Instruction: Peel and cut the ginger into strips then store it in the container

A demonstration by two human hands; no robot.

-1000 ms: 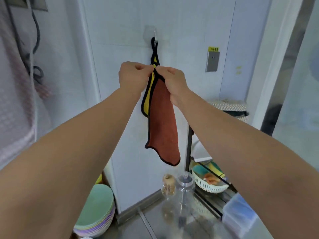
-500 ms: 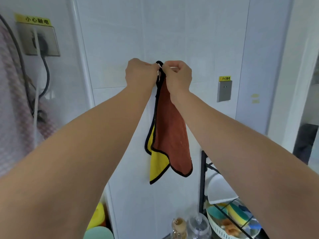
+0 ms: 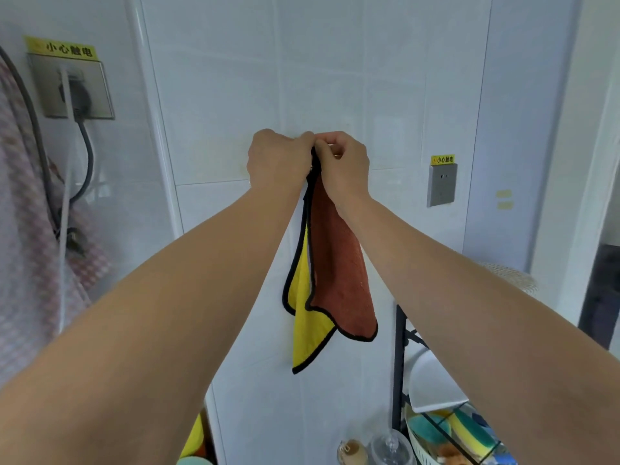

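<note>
Both arms reach up to the white tiled wall. My left hand (image 3: 276, 159) and my right hand (image 3: 344, 164) meet at the top of a brown and yellow cloth (image 3: 339, 270) with black edging, each pinching its black hanging loop. The cloth hangs straight down below the hands against the wall. The hook is hidden behind my fingers. No ginger, knife or container is in view.
A wall socket (image 3: 75, 90) with a plugged cable is at upper left beside a pink checked towel (image 3: 20, 250). A switch plate (image 3: 442, 184) is on the right. A black rack (image 3: 401, 364) holds a white bowl (image 3: 432, 384) and a basket of sponges (image 3: 459, 434). Jars (image 3: 369, 449) stand below.
My hands slid up the cloth from its upper part to the loop at the hook. The view tilted upward, so the counter and plates dropped out of sight.
</note>
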